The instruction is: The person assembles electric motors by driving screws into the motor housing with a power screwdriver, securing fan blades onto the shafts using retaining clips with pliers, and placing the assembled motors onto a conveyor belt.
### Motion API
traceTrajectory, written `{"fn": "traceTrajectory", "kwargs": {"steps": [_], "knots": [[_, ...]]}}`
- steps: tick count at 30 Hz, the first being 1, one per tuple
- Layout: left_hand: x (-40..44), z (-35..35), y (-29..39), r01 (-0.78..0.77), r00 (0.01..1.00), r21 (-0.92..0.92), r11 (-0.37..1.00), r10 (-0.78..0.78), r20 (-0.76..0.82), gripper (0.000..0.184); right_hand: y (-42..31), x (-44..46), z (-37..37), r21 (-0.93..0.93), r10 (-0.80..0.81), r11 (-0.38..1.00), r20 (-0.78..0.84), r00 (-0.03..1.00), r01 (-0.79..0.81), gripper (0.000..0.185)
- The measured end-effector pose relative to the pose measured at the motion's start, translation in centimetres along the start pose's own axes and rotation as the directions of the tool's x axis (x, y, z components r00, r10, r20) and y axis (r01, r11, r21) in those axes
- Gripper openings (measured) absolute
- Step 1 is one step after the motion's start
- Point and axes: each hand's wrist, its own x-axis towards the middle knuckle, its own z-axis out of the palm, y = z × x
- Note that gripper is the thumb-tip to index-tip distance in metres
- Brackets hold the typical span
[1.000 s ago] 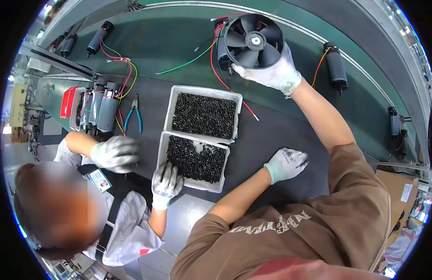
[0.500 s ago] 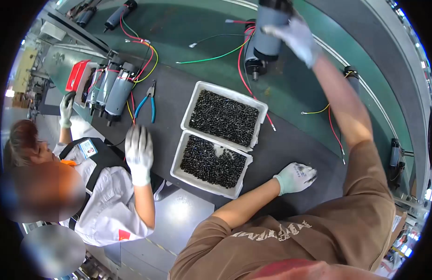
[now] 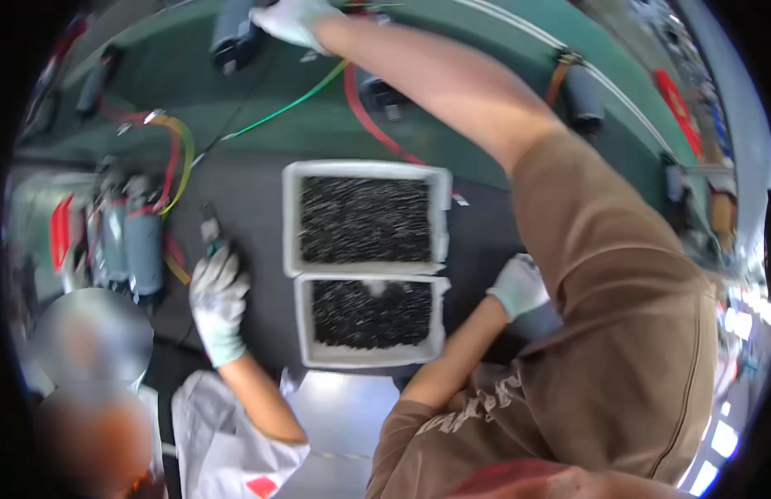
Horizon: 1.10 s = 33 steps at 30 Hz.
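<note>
My right hand (image 3: pixel 295 20), in a white glove, reaches across to the far left and grips a grey cylindrical motor (image 3: pixel 235 33) with a black end; its upper part is cut off by the frame edge. My left hand (image 3: pixel 520 287), also gloved, rests on the dark table at the right of the trays; its fingers are blurred and partly behind my right sleeve. Beneath my right forearm lies another motor (image 3: pixel 384 93), with red wire (image 3: pixel 360 108) and green wire (image 3: pixel 294 110) near it.
Two white trays (image 3: pixel 291 220) (image 3: pixel 304 333) hold many small black pieces. At left, a co-worker's gloved hand (image 3: pixel 219 303) is at the pliers (image 3: pixel 210 229), beside several grey motors (image 3: pixel 142 241). More motors (image 3: pixel 582 96) lie along the green belt (image 3: pixel 477 116).
My right hand has carried the motor leftward over the green belt. The view has turned and shifted. The co-worker's hand has come to the pliers. My left hand stays on the table.
</note>
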Motion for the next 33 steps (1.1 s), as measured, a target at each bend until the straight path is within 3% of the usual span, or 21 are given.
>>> {"fn": "traceTrajectory", "kwargs": {"steps": [2,3,4,5,7,8,10,11,13,15,17,19,21,23,25,26,28,29,30,32,33], "knots": [[0.3,-0.1,0.1,0.053,0.995,-0.094,0.994,-0.061,-0.085,0.023,5.5,-9.6,-6.4,0.006,0.099,0.995,-0.166,0.981,-0.1,0.058],[1.6,-1.4,0.2,0.159,0.974,-0.367,0.917,-0.206,-0.092,0.024,11.0,-13.3,-7.7,-0.269,-0.094,0.962,-0.5,0.861,-0.051,0.056],[2.2,-1.5,0.1,0.183,0.976,-0.339,0.923,-0.212,-0.052,0.022,14.7,-16.4,-11.8,-0.42,0.11,0.877,-0.301,0.947,-0.236,0.068],[2.1,-1.6,0.4,0.217,0.974,-0.313,0.925,-0.228,0.001,0.02,22.8,-19.2,-12.0,-0.619,-0.011,0.711,-0.483,0.876,-0.332,0.079],[2.6,-2.3,0.8,0.274,0.962,-0.25,0.929,-0.265,0.069,0.02,30.6,-21.8,-14.7,-0.577,0.46,0.586,-0.341,0.82,-0.569,0.084],[2.6,-2.5,1.2,0.267,0.964,-0.241,0.933,-0.26,0.062,0.019,33.2,-22.7,-15.1,-0.649,0.39,0.546,-0.362,0.847,-0.529,0.084],[2.5,-1.8,1.3,0.195,0.977,-0.192,0.962,-0.209,-0.05,0.016,39.0,-20.9,-16.2,-0.442,0.629,0.584,-0.283,0.724,-0.68,0.09],[2.2,-1.7,1.2,0.19,0.98,-0.156,0.969,-0.197,-0.031,0.016,38.9,-21.1,-17.1,-0.421,0.579,0.655,-0.255,0.775,-0.627,0.07],[2.1,-1.7,1.6,0.173,0.985,-0.1,0.98,-0.173,0.008,0.015,41.3,-21.0,-18.2,-0.381,0.56,0.713,-0.196,0.805,-0.589,0.064],[1.5,-1.8,2.1,0.082,0.996,0.096,0.992,-0.079,-0.034,0.017,40.9,-23.2,-17.7,-0.062,0.478,0.876,-0.034,0.878,-0.479,0.061],[1.5,-2.1,2.2,-0.024,0.994,0.167,0.986,0.005,0.109,0.015,33.8,-28.0,-17.6,-0.108,0.617,0.786,0.169,0.768,-0.608,0.063],[0.4,-3.0,3.7,-0.153,0.979,0.124,0.98,0.167,-0.117,0.015,25.2,-34.4,-17.5,-0.258,0.702,0.712,0.24,0.671,-0.653,0.066],[-0.9,-7.1,7.7,-0.114,0.99,0.199,0.973,0.129,-0.061,0.02,23.7,-39.6,-15.5,-0.411,0.537,0.796,0.137,0.833,-0.445,0.074],[-2.9,-13.0,11.9,0.165,0.985,0.333,0.928,-0.173,-0.004,0.028,19.3,-44.4,-14.5,-0.35,0.65,0.738,0.138,0.747,-0.577,0.074],[-4.0,-17.9,11.6,0.479,0.852,0.566,0.671,-0.511,-0.115,0.033,18.0,-47.4,-13.2,-0.202,0.693,0.715,0.076,0.717,-0.669,0.076],[-3.0,-20.4,11.0,0.645,0.732,0.518,0.562,-0.649,-0.207,0.035,18.2,-48.9,-12.8,-0.106,0.708,0.705,0.05,0.705,-0.701,0.076],[-5.1,-23.8,1.3,0.565,0.785,0.708,0.424,-0.54,-0.304,0.031,19.2,-51.8,-12.1,0.099,0.708,0.705,-0.045,0.705,-0.702,0.073],[-4.4,-25.1,-1.5,0.546,0.653,0.789,0.282,-0.733,-0.19,0.036,20.4,-54.0,-12.1,0.214,0.693,0.717,-0.108,0.713,-0.664,0.071],[-3.7,-25.7,-3.7,0.534,0.522,0.821,0.2,-0.842,-0.135,0.038,20.5,-56.4,-12.7,0.172,0.626,0.776,-0.328,0.708,-0.607,0.058],[-5.6,-25.5,-7.4,0.52,0.586,0.825,0.222,-0.795,-0.155,0.037,24.5,-62.7,-14.5,0.085,0.481,0.836,-0.59,0.648,-0.543,0.043],[-5.8,-25.3,-7.8,0.481,0.628,0.846,0.23,-0.764,-0.149,0.036,28.8,-66.0,-15.3,-0.164,0.291,0.836,-0.677,0.677,-0.524,0.048]]}}
